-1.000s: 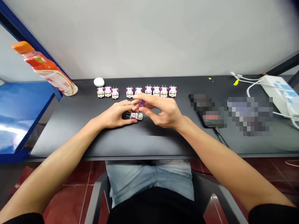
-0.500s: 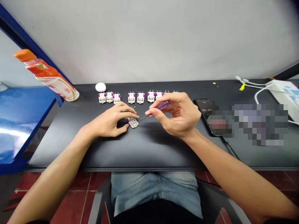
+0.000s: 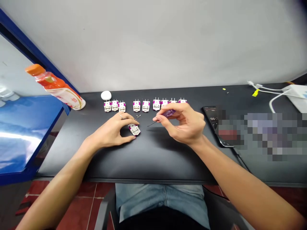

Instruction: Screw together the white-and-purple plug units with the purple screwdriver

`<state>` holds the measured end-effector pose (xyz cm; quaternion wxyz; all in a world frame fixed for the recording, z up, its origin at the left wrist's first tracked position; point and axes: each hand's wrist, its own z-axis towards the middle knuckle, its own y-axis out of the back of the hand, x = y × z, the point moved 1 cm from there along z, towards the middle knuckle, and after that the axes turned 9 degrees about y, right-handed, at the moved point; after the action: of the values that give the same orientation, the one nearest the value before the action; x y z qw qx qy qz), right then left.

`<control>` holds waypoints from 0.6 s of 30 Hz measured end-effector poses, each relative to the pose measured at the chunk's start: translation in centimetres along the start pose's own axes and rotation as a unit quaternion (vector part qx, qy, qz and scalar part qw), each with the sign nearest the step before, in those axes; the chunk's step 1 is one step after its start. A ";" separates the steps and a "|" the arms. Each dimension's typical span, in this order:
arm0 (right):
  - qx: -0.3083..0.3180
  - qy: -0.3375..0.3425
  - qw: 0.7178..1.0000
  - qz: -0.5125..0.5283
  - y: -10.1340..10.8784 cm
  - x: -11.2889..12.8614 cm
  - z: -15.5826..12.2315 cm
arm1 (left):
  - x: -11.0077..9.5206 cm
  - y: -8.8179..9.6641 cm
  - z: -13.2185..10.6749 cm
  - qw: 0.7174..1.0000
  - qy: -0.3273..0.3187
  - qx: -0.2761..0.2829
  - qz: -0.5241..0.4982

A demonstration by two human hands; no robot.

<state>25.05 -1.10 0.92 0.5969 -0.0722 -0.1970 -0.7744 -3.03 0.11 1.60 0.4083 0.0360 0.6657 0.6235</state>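
Note:
My left hand (image 3: 114,130) is curled around a white-and-purple plug adapter (image 3: 134,129) lying on the black table, thumb at its near edge and fingertips at its far edge. In my right hand (image 3: 185,124) is a small screwdriver with a purple see-through handle (image 3: 169,113). Its thin shaft (image 3: 152,123) points down to the left, the tip apart from the adapter and to its right. A few small screws (image 3: 138,116) lie just beyond my left fingertips.
Several similar plug adapters (image 3: 146,106) stand in a row near the wall, prongs upward. A white rounded case (image 3: 106,95) sits behind the row's left end. An orange-capped bottle (image 3: 59,89) stands at left. Rightward are a phone (image 3: 211,116) with a cable and a white box (image 3: 296,97) with cords.
The view has shifted, so everything sits a little lower. My left fingers have moved off the adapter's top to its edges, uncovering more of it. The screwdriver tip is farther from the adapter.

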 end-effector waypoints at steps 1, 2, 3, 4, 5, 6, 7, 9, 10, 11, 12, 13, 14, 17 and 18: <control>0.001 0.004 1.000 -0.001 0.0 0.0 0.1 | -0.2 -0.1 0.0 1.000 0.001 0.005 0.008; 0.001 0.011 1.000 -0.003 0.1 0.0 0.2 | -0.5 -0.3 -0.1 1.000 0.002 0.006 0.019; 0.003 0.023 1.000 -0.009 0.1 0.1 0.3 | -0.8 -0.6 -0.1 1.000 0.002 0.000 0.030; 0.007 0.036 0.999 -0.017 0.1 0.1 0.4 | -1.1 -0.9 -0.2 0.999 0.001 -0.012 0.041; 0.010 0.048 0.998 -0.029 0.2 0.1 0.5 | -1.3 -1.2 -0.3 0.998 -0.001 -0.025 0.052; 0.013 0.058 0.997 -0.041 0.2 0.2 0.6 | -1.5 -1.4 -0.3 0.997 -0.006 -0.035 0.062; 0.015 0.065 0.996 -0.052 0.2 0.2 0.7 | -1.7 -1.5 -0.3 0.996 -0.014 -0.044 0.070; 0.018 0.070 0.995 -0.065 0.3 0.2 0.8 | -1.8 -1.1 -0.1 0.994 -0.035 -0.059 0.081; 0.017 0.069 0.995 -0.067 0.3 0.1 0.9 | -1.7 -0.6 0.1 0.993 -0.046 -0.066 0.085; 0.016 0.068 0.995 -0.067 0.3 0.1 0.9 | -1.4 0.0 0.5 0.992 -0.055 -0.075 0.089; 0.016 0.064 0.996 -0.066 0.3 0.1 0.8 | -1.1 0.8 0.9 0.990 -0.061 -0.081 0.093; 0.015 0.060 0.996 -0.064 0.4 0.0 0.8 | -0.6 1.7 1.5 0.990 -0.065 -0.079 0.096; 0.015 0.058 0.996 -0.062 0.4 0.0 0.8 | 0.0 2.5 2.2 0.990 -0.065 -0.076 0.098; 0.017 0.052 0.997 -0.057 0.4 -0.1 0.7 | 1.8 4.5 4.7 0.993 -0.056 -0.049 0.096; 0.017 0.048 0.997 -0.056 0.5 -0.1 0.7 | 2.4 4.9 5.5 0.993 -0.053 -0.039 0.098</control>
<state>25.42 -0.85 1.62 0.5625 -0.0133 -0.1847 -0.8058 -3.66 6.89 5.23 0.3811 0.1176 0.6115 0.6834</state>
